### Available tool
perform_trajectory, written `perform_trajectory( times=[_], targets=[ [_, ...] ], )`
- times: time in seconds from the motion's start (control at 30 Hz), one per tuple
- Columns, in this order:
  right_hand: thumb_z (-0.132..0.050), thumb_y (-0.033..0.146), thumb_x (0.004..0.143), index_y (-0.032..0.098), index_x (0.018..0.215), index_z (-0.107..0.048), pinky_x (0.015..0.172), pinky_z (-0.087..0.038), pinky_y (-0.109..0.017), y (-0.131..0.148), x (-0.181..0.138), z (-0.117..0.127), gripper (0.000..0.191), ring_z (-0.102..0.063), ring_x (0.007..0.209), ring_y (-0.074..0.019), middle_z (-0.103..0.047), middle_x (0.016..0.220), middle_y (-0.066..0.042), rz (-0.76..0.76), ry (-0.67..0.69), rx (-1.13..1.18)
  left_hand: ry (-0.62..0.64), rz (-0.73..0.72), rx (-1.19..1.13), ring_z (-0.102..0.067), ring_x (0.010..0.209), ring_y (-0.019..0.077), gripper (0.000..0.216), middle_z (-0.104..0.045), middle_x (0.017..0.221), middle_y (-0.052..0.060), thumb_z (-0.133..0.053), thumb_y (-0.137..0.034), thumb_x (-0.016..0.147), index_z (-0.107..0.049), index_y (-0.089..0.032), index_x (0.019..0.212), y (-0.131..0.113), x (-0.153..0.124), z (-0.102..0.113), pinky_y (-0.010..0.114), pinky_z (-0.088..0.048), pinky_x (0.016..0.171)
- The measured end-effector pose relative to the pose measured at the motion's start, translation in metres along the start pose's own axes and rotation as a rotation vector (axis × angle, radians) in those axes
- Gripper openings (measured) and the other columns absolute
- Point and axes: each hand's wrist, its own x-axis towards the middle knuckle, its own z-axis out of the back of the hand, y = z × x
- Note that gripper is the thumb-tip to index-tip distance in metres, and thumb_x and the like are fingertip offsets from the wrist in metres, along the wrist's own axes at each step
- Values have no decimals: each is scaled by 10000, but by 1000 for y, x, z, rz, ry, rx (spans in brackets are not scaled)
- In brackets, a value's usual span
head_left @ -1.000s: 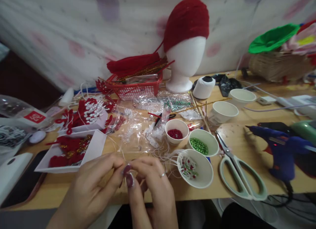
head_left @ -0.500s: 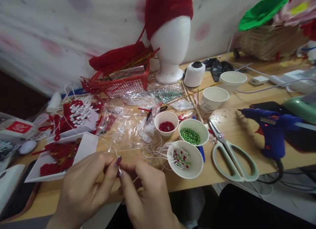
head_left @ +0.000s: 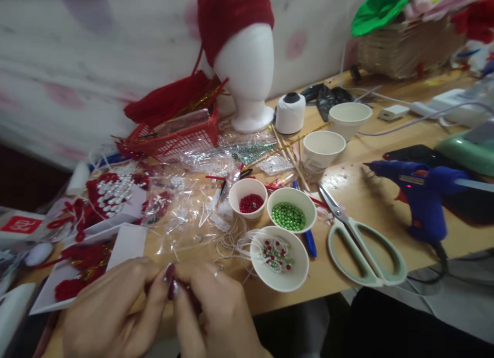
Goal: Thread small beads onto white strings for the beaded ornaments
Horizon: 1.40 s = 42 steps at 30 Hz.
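Note:
My left hand (head_left: 111, 301) and my right hand (head_left: 214, 306) meet fingertip to fingertip over the table's front edge. Both are closed in a pinch, and what lies between the fingertips is too small and hidden to name. To the right of them stands a paper cup (head_left: 280, 281) with white strings hanging over its rim and red, green and white beads inside. Behind it are a cup of green beads (head_left: 288, 216) and a cup of dark red beads (head_left: 250, 203). A white box (head_left: 127, 245) with red fuzzy pieces sits beyond my left hand.
Scissors (head_left: 358, 245) lie right of the cups, and a blue glue gun (head_left: 420, 193) rests further right. Clear plastic bags (head_left: 173, 214) spread across the middle. Behind stand a red basket (head_left: 181, 142), a white foam head (head_left: 250, 75), a thread spool (head_left: 290, 113) and two more paper cups (head_left: 323, 147).
The view has shifted, so most table items appear further left. My two hands sit lower and further left in the picture, still pinched together.

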Motion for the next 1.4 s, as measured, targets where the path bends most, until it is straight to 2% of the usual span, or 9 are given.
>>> perform_trajectory(
  times=[0.13, 0.3, 0.43, 0.53, 0.67, 0.83, 0.97, 1.2, 1.4],
  targets=[
    [-499, 156, 925, 210, 950, -670, 596, -478, -266, -12, 0, 1, 180, -665, 657, -165, -721, 774, -26, 64, -28, -19, 17, -103, 40, -555, 491, 102, 213, -545, 561, -46, -516, -133, 951, -499, -216, 756, -9, 16, 1, 226, -415, 504],
    [-550, 75, 903, 235, 1064, -667, 669, -499, -207, -14, 1, 3, 256, -697, 742, -119, -754, 882, 2, 148, -14, 61, -8, -33, -24, -539, 492, 84, 225, -545, 573, -53, -514, -57, 910, -482, -204, 742, -11, 12, 5, 206, -409, 512],
    [-582, 81, 902, 222, 1026, -671, 617, -495, -180, -12, 0, 5, 208, -664, 643, -91, -716, 778, 25, 177, -25, 15, -58, 131, -143, -533, 489, 71, 248, -533, 565, -65, -514, -86, 916, -502, -200, 695, -2, 6, 11, 188, -411, 507],
    [-588, 97, 901, 214, 991, -670, 572, -482, -182, -14, 0, 4, 170, -625, 574, -84, -692, 718, 35, 212, 2, -33, -104, 379, -159, -601, 583, 106, 158, -627, 653, -38, -530, -170, 930, -614, -201, 800, 31, 18, 14, 219, -469, 588],
    [-587, 93, 900, 211, 1005, -661, 583, -482, -182, -19, 1, 1, 174, -634, 586, -84, -687, 719, 36, 269, -2, -52, 240, 625, -413, -645, 1103, 227, 316, -690, 1207, 103, -523, -195, 848, -628, -179, 1145, 94, 54, 8, 409, -504, 967],
    [-541, 97, 920, 185, 955, -659, 587, -530, -211, -25, 9, -3, 151, -662, 624, -114, -710, 847, -39, 233, 97, -96, 578, 655, -567, -701, 852, 199, 295, -747, 958, 100, -538, -153, 761, -700, -147, 1008, 122, 83, -10, 385, -569, 817],
    [-461, 74, 919, 151, 934, -663, 863, -599, -406, -35, 14, -9, 217, -707, 1081, -273, -681, 1232, -200, 161, 244, -218, 757, 653, -639, -689, 709, 156, 253, -732, 851, 73, -572, -167, 759, -690, -126, 978, 115, 87, -21, 299, -568, 665],
    [-423, 54, 929, 122, 886, -630, 884, -590, -500, -46, 15, -14, 222, -672, 1150, -348, -634, 1283, -276, 129, 290, -318, 896, 544, -546, -575, 527, 125, 304, -658, 701, -11, -707, -160, 670, -679, -123, 970, 110, 86, -43, 240, -461, 506],
    [-404, 59, 938, 131, 890, -605, 842, -595, -481, -49, 14, -17, 219, -690, 1066, -326, -614, 1266, -255, 79, 264, -329, 847, 389, -477, -630, 845, 215, 523, -705, 962, 57, -777, -232, 675, -626, -133, 1166, 104, 79, -61, 316, -504, 761]
  ],
)
